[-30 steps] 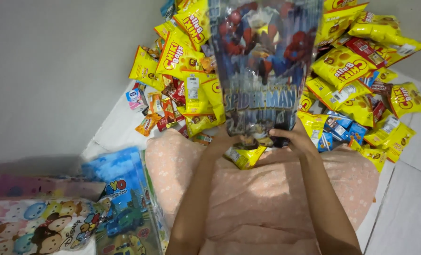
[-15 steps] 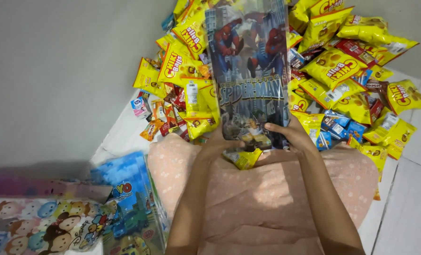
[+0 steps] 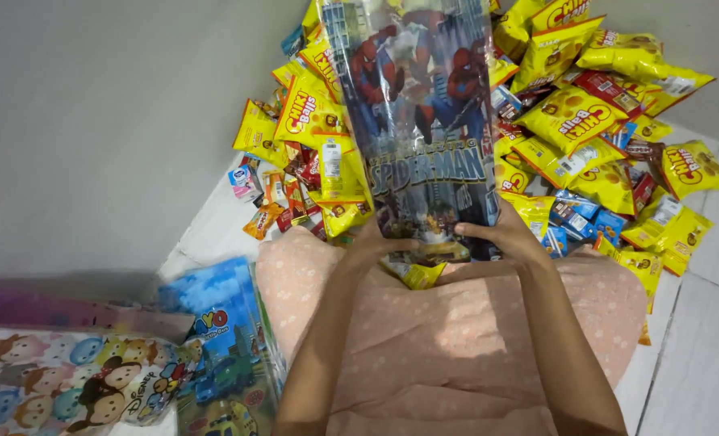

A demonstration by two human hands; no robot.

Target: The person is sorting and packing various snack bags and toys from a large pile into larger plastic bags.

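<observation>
Two hands grip one tall cartoon-printed plastic bag [image 3: 420, 121] at its lower end. Your left hand [image 3: 373, 242] closes its fingers on the bag's bottom left corner; your right hand [image 3: 505, 236] clamps the bottom right corner, thumb laid across the front. You hold the bag upright above your lap, over pink dotted fabric [image 3: 456, 339], its top edge cut off by the frame. Behind it, a heap of yellow snack packets [image 3: 569, 121] covers the floor, mixed with red and blue ones. One yellow packet [image 3: 420, 274] lies on your lap just below the bag. Left of your knee stands a blue cartoon bag stack [image 3: 222, 355].
</observation>
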